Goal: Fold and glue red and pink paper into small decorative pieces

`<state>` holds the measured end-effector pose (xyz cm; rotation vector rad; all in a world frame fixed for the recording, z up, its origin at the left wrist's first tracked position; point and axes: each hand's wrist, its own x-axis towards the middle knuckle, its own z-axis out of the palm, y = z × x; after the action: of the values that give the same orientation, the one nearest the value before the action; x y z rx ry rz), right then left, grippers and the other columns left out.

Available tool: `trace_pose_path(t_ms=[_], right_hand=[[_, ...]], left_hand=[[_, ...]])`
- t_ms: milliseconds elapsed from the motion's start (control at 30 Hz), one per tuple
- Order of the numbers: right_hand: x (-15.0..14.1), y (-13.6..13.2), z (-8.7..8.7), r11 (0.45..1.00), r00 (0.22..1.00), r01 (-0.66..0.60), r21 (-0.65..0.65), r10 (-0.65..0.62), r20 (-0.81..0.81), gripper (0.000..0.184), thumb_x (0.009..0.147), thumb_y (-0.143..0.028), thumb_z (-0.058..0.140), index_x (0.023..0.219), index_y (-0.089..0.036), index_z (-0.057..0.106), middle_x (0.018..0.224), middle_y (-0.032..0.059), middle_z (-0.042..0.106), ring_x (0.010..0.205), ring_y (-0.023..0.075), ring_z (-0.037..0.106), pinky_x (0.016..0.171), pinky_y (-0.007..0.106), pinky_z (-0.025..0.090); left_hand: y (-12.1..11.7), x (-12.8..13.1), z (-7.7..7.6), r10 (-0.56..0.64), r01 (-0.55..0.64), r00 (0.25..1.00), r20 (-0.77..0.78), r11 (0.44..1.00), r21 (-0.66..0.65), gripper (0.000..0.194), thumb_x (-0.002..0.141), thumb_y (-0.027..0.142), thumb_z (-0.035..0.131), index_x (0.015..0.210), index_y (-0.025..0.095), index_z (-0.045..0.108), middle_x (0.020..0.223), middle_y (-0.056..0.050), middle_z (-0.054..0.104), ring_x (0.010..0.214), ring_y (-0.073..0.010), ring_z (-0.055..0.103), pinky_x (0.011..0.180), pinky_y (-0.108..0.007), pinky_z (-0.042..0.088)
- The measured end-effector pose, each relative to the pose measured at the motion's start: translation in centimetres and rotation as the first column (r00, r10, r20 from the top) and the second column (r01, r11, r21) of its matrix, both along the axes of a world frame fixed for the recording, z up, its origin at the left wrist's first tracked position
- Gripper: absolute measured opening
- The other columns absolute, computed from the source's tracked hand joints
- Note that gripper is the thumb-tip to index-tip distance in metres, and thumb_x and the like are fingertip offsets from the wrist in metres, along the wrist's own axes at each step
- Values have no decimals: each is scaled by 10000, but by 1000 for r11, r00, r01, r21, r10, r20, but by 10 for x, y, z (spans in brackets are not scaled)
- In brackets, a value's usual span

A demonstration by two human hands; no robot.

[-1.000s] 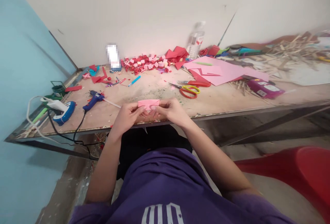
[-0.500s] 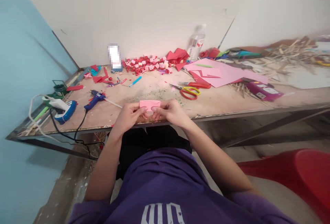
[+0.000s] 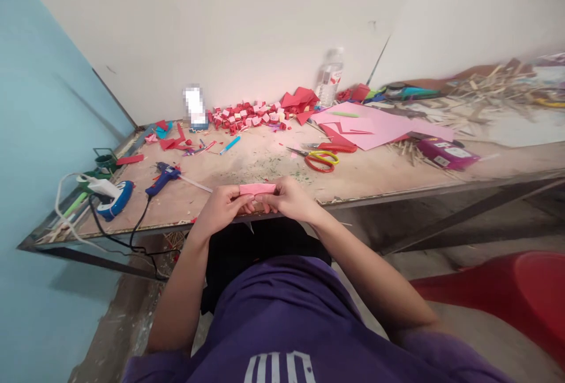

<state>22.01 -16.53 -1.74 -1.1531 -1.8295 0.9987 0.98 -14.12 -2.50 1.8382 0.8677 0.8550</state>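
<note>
A small folded piece of pink paper (image 3: 258,188) is stretched between both hands at the table's front edge. My left hand (image 3: 226,205) pinches its left end, and my right hand (image 3: 289,197) grips the right end. Both thumbs lie along the near side, close together, with fingers curled underneath. The paper looks like a narrow strip from this angle; its underside is hidden. Beyond the hands lie scissors with red and yellow handles (image 3: 322,161). To the left rests a blue glue gun (image 3: 162,179) with a glue stick in its back.
Along the wall sit a heap of red and pink folded paper pieces (image 3: 249,116), a bottle (image 3: 331,77) and a phone (image 3: 195,106). Pink sheets (image 3: 384,127) and a purple box (image 3: 448,153) lie to the right. A blue power strip (image 3: 117,202) with cables is at left; a red stool (image 3: 507,289) stands lower right.
The pink paper shows a narrower face than before, and the thumbs have come closer together. The whole view has shifted slightly; both hands keep their hold.
</note>
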Motion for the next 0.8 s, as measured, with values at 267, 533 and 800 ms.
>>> trace_pose_path(t_ms=[267, 533, 800], right_hand=[[4, 3, 0, 997, 992, -48, -68, 40, -119, 379, 877, -455, 706, 694, -123, 714, 654, 83, 732, 493, 112, 540, 509, 235, 413], [6, 2, -1, 995, 988, -3, -96, -12, -156, 399, 846, -493, 752, 691, -127, 715, 631, 73, 726, 487, 118, 566, 495, 232, 399], [5, 4, -1, 990, 984, -37, -134, 13, -178, 481, 815, -565, 773, 655, -113, 737, 605, 85, 716, 489, 123, 583, 493, 229, 400]], left_hand=[[6, -4, -4, 25, -21, 996, 82, 998, -52, 337, 895, 441, 716, 753, 136, 735, 698, -55, 760, 625, -193, 728, 625, -265, 594], [9, -4, -4, 73, -65, 991, 112, 995, -70, 445, 869, 571, 713, 755, 141, 716, 677, -60, 753, 591, -204, 723, 607, -295, 605], [8, -3, -3, 66, -65, 995, 81, 998, -12, 385, 909, 485, 684, 723, 149, 717, 679, -46, 750, 604, -189, 718, 618, -275, 586]])
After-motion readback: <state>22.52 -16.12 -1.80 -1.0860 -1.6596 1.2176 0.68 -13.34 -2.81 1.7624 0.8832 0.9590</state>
